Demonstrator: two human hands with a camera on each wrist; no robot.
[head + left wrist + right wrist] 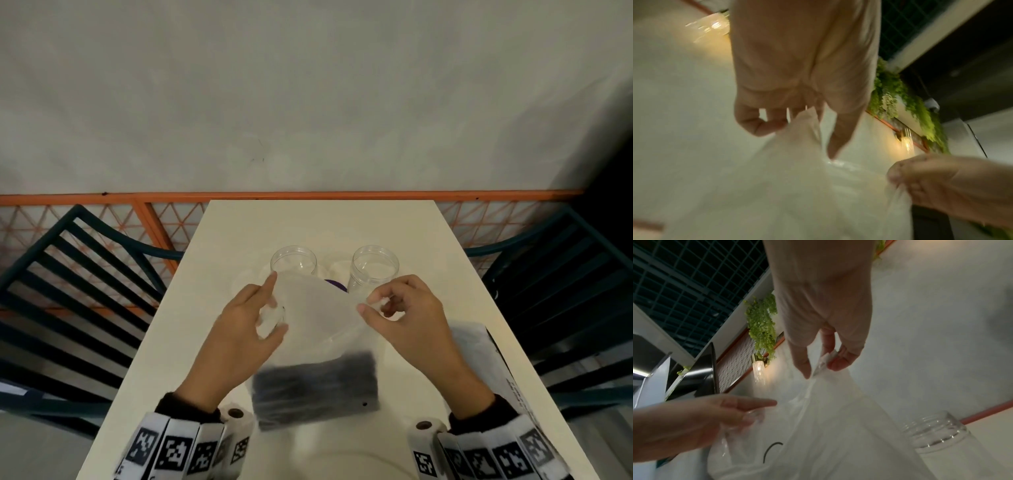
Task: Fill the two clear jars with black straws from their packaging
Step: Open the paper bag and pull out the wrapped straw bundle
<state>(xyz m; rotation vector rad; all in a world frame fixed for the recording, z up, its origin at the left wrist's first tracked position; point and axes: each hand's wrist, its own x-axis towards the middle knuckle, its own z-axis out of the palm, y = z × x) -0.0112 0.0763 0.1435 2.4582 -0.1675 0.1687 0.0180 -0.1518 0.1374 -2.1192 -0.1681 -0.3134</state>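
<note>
On the cream table (445,274) before a grey wall, two clear jars (293,260) stand just behind the straw bag (315,342), whose top the left hand (239,329) and right hand (407,315) pinch, the black straws (317,385) inside blurred.

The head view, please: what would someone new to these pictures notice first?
Most striking is the frosted plastic bag held up over the middle of the white table, its top edge pinched between the left hand and the right hand. A dark bundle of black straws sits in its lower part. Behind it stand two empty clear jars, side by side and open.
</note>
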